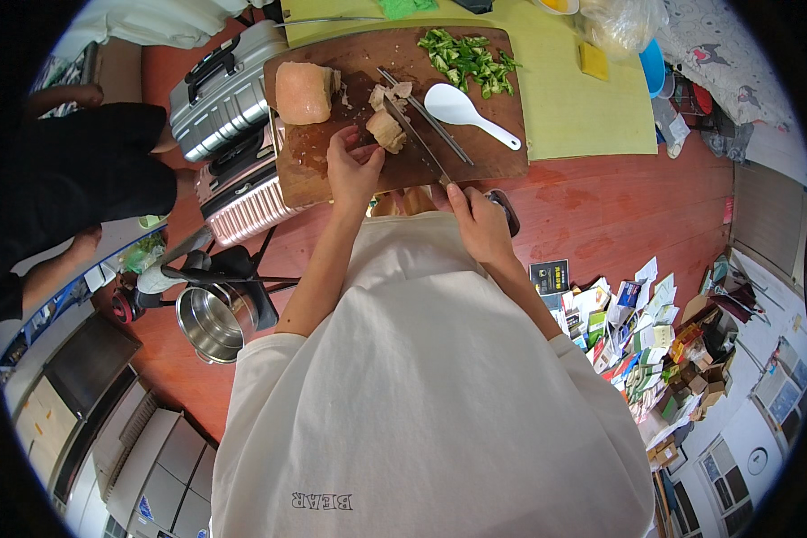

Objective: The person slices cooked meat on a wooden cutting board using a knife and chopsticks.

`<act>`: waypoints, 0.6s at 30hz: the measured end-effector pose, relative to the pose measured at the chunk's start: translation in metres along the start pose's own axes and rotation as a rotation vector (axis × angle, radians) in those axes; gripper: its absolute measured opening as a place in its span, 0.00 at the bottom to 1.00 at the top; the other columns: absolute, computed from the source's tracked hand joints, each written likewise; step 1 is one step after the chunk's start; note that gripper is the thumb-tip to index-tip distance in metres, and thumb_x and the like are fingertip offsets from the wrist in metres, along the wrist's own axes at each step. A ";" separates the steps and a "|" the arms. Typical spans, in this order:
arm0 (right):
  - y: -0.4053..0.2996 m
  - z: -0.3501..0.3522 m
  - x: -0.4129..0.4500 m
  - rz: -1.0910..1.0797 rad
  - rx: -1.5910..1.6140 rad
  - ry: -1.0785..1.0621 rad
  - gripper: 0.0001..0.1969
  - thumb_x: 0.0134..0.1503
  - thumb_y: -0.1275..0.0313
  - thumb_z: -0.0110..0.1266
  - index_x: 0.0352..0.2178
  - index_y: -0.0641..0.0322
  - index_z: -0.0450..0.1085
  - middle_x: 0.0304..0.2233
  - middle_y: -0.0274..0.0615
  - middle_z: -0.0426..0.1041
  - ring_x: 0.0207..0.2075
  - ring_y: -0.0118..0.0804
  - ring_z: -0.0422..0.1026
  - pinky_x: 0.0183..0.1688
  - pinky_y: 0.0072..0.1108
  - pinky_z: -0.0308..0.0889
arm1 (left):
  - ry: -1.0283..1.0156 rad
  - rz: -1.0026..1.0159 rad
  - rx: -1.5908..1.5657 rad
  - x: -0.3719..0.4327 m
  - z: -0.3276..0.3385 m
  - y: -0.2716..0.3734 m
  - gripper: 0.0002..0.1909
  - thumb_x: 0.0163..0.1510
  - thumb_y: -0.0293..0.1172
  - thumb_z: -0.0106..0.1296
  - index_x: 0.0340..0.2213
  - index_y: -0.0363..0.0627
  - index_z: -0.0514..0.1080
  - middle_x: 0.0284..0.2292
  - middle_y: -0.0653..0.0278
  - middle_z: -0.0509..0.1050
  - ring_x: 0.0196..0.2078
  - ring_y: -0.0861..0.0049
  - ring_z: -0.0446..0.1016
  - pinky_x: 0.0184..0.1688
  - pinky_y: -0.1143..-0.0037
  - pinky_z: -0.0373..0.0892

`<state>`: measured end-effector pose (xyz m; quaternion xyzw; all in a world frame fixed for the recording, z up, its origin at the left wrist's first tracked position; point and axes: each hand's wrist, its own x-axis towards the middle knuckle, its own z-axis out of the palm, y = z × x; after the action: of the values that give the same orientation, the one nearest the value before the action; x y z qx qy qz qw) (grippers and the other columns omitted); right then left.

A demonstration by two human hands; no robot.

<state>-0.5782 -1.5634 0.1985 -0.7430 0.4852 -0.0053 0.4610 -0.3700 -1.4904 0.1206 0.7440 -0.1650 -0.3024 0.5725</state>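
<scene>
My right hand (482, 222) grips the handle of a kitchen knife (417, 139). The blade points away from me across a brown wooden cutting board (319, 165), its tip by a small heap of sliced meat (378, 98). Just left of the blade lies a small block of cooked meat (385, 130). Beside that block my left hand (355, 165) is held with its fingers apart, the fingertips close to the meat. A larger block of pale, skin-on meat (303, 94) sits at the board's left. Metal chopsticks (437, 126) and a white rice paddle (467, 114) rest right of the knife.
Chopped green peppers (469, 60) lie at the board's far right. The board stands on a table with a yellow-green cover (578, 121). Two suitcases (232, 94) and a steel pot (215, 321) are at the left. Another person (87, 168) is there too. Papers (619, 329) cover floor at right.
</scene>
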 end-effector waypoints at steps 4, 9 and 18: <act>0.001 0.000 0.001 -0.013 0.021 -0.005 0.29 0.65 0.48 0.39 0.31 0.70 0.70 0.26 0.65 0.73 0.32 0.67 0.72 0.35 0.46 0.65 | -0.001 0.001 0.012 0.000 0.000 0.000 0.29 0.48 0.19 0.60 0.51 0.33 0.60 0.48 0.47 0.65 0.39 0.73 0.77 0.41 0.77 0.76; -0.003 -0.003 0.000 0.016 -0.025 -0.026 0.29 0.64 0.48 0.39 0.31 0.69 0.70 0.26 0.65 0.73 0.32 0.67 0.72 0.35 0.46 0.66 | -0.003 0.006 0.016 0.000 0.000 0.000 0.29 0.48 0.19 0.60 0.51 0.33 0.61 0.48 0.47 0.65 0.40 0.73 0.78 0.41 0.77 0.76; -0.005 -0.003 -0.001 0.022 -0.004 -0.032 0.29 0.64 0.48 0.40 0.33 0.69 0.70 0.27 0.64 0.74 0.33 0.67 0.72 0.36 0.46 0.65 | -0.011 0.064 0.106 -0.001 0.000 0.001 0.31 0.45 0.21 0.62 0.50 0.34 0.61 0.47 0.50 0.65 0.41 0.72 0.75 0.43 0.74 0.74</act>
<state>-0.5763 -1.5641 0.2040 -0.7384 0.4861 0.0127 0.4672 -0.3704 -1.4898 0.1222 0.7660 -0.2078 -0.2788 0.5406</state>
